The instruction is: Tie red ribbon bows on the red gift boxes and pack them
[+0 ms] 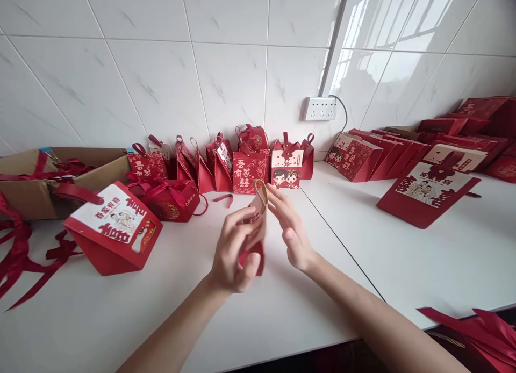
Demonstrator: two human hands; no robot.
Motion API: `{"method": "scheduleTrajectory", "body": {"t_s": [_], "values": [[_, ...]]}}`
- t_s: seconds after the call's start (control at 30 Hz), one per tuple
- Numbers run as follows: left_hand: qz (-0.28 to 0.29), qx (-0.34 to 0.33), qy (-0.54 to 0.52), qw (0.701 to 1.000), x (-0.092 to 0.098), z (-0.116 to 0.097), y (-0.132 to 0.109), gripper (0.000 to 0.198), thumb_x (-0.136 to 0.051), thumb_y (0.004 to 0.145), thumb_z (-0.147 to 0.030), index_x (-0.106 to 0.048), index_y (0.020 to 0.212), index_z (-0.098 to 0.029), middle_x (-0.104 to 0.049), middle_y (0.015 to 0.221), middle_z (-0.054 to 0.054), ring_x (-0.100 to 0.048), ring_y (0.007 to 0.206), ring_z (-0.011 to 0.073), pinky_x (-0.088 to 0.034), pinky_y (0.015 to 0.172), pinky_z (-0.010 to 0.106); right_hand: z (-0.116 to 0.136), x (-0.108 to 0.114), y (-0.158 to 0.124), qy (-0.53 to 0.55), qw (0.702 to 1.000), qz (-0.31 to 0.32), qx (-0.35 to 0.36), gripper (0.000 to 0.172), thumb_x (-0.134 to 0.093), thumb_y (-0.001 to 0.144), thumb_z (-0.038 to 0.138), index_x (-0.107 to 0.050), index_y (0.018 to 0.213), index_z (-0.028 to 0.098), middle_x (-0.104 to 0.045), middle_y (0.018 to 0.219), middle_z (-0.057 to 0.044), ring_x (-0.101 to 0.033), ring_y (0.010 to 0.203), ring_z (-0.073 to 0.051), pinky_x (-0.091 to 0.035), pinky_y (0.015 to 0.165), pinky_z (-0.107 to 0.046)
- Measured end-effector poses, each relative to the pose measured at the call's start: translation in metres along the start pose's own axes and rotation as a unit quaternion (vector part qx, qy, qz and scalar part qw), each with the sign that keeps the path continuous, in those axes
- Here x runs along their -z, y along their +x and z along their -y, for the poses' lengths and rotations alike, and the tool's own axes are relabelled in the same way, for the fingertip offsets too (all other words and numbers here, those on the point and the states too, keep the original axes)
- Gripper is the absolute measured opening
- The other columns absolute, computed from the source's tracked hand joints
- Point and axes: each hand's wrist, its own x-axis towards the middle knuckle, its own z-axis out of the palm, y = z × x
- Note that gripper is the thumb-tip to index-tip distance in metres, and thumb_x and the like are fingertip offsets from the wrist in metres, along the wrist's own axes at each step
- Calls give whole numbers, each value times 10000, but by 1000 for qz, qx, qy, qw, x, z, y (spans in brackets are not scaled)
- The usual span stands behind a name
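A small red wedding gift box (252, 260) with a tan ribbon loop (262, 195) stands upright near the middle of the white table, seen edge-on. My left hand (234, 252) wraps around its left side, fingers bent along the panel and thumb toward the near edge. At the box's right side is my right hand (291, 230), fingers stretched out and flat, the tips close to the loop. Whether those fingertips touch the box I cannot tell. The panel beneath my left fingers is partly hidden.
Several finished-looking red boxes (250, 171) line the tiled wall. A box with a white label (121, 217) stands left, before an open carton (97, 179) with ribbons. Another labelled box (427, 193) and stacked boxes (455, 128) lie right. A power strip (320, 109) is on the wall.
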Motion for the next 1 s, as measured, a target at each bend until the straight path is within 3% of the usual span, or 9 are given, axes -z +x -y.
{"method": "scheduleTrajectory", "body": {"t_s": [0.07,0.13,0.27,0.4,0.57,0.67,0.8,0.87,1.0], "values": [[43,-24,35,998,-2,-2,-2,484,-309,934,-442,-525,1244,-139,-456,1237,164,-512,1138,280,-497,904,428,3,2,2,36,999,25,-9,704,-396,859,697,-409,1403,251,-390,1443,-126,-301,1383,-314,-309,1108,-526],[51,-28,68,996,-2,-2,-2,472,-312,938,-408,-530,1264,-145,-439,1229,156,-498,1134,275,-492,913,424,7,2,3,49,998,9,-48,599,-526,862,590,-481,1353,250,-497,1329,-121,-430,1288,-296,-383,1061,-489],[-19,-11,115,993,3,0,4,255,-484,881,-181,-613,1101,-192,-458,1142,107,-531,1052,218,-508,870,356,13,-2,5,93,985,-17,-148,336,-590,868,476,-649,1097,237,-652,996,-66,-630,910,-220,-524,811,-385],[-138,13,147,979,7,4,12,194,-616,817,-114,-594,990,-198,-457,1244,97,-562,1026,185,-525,797,305,13,-1,5,67,983,-51,-165,229,-634,838,418,-622,946,216,-651,838,-23,-571,629,-139,-482,568,-275],[-81,25,72,994,11,5,18,180,-592,833,-75,-652,932,-213,-564,1193,53,-616,1034,168,-548,798,274,9,-1,4,32,994,-39,-101,116,-596,870,295,-556,950,223,-583,719,15,-471,492,-99,-385,433,-231],[-49,72,19,996,15,4,20,178,-577,849,-96,-689,919,-214,-658,934,17,-666,849,130,-564,738,244,8,-2,3,2,999,-22,-32,53,-529,906,208,-523,954,230,-578,723,10,-523,532,-115,-432,458,-240],[-68,54,28,996,17,5,22,190,-599,828,-98,-715,922,-216,-686,831,7,-672,763,129,-572,673,236,6,-4,3,-116,988,-12,97,159,-459,919,136,-512,1020,247,-593,912,-62,-581,926,-211,-537,727,-364],[-90,22,39,995,17,6,22,241,-607,808,-70,-717,953,-228,-692,851,9,-675,785,140,-581,701,259,6,-5,2,-154,981,-20,119,197,-466,914,122,-498,1057,255,-573,959,-75,-537,1025,-228,-529,790,-394],[-88,14,18,996,20,6,25,305,-610,785,-26,-718,978,-235,-698,904,14,-675,832,146,-587,736,272,7,-7,1,-155,982,-20,109,220,-482,900,90,-488,1051,250,-532,948,-68,-527,964,-211,-520,778,-370]]}}
